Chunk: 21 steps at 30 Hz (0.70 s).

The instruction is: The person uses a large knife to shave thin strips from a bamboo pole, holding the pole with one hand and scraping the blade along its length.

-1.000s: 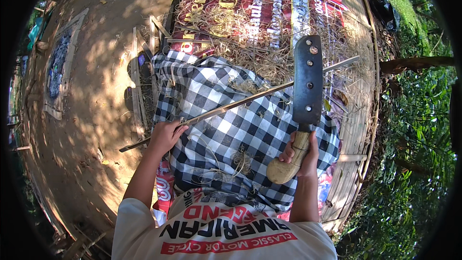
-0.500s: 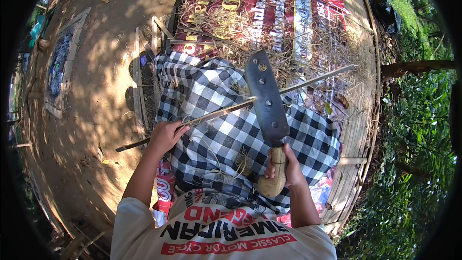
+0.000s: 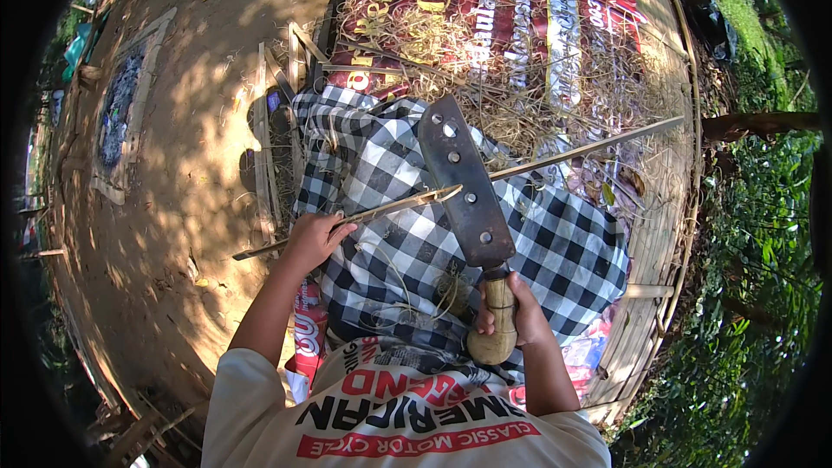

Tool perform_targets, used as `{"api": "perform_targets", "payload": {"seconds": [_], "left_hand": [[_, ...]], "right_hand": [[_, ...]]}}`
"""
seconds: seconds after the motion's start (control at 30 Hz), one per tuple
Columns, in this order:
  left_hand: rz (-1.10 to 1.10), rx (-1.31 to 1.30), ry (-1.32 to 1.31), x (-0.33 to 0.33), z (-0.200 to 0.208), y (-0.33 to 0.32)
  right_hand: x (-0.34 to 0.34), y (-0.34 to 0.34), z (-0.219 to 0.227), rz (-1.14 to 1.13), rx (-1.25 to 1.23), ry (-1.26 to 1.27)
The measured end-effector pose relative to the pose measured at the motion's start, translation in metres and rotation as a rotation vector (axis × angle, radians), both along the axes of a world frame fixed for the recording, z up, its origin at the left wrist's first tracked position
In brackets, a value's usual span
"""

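Note:
My left hand (image 3: 317, 241) is closed around a long thin bamboo strip (image 3: 598, 146), near its darker left end. The strip slants up to the right across my lap. My right hand (image 3: 511, 314) grips the rounded wooden handle (image 3: 492, 348) of a broad-bladed knife (image 3: 464, 165). Its dark blade, marked with several round spots, points away from me and leans left. It lies across the strip, hiding a short stretch of it. A pale curl of shaving (image 3: 451, 194) stands at the blade's left edge. A black-and-white checked cloth (image 3: 390, 234) covers my legs beneath.
Thin shavings (image 3: 416, 35) are strewn over a red printed banner (image 3: 477, 0) ahead. It lies on a slatted bamboo platform (image 3: 650, 251), whose edge borders greenery on the right. Several wooden slats (image 3: 263, 139) lean at left, beside bare ground (image 3: 191, 121).
The blade has tilted and slid leftward along the strip, toward my left hand. A pale shaving now curls at its edge. The whole view has shifted slightly.

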<state>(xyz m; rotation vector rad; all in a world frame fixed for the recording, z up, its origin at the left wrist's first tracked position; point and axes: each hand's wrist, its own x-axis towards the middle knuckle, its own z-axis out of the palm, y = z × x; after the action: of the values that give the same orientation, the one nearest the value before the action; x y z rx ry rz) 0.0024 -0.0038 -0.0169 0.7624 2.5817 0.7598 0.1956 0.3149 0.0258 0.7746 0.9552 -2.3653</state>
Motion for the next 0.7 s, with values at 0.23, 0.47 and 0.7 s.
{"api": "perform_targets", "payload": {"seconds": [0.23,0.47,0.7], "left_hand": [[0.033,0.012,-0.006,0.003,-0.005,0.003],[0.048,-0.005,-0.001,0.004,-0.009,0.003],[0.039,-0.064,0.01,0.003,0.0,0.0]], "right_hand": [[-0.006,0.001,0.0,-0.095,-0.04,-0.021],[-0.007,0.011,0.003,-0.135,-0.109,-0.025],[0.005,-0.007,-0.002,0.054,-0.027,-0.032]]}}
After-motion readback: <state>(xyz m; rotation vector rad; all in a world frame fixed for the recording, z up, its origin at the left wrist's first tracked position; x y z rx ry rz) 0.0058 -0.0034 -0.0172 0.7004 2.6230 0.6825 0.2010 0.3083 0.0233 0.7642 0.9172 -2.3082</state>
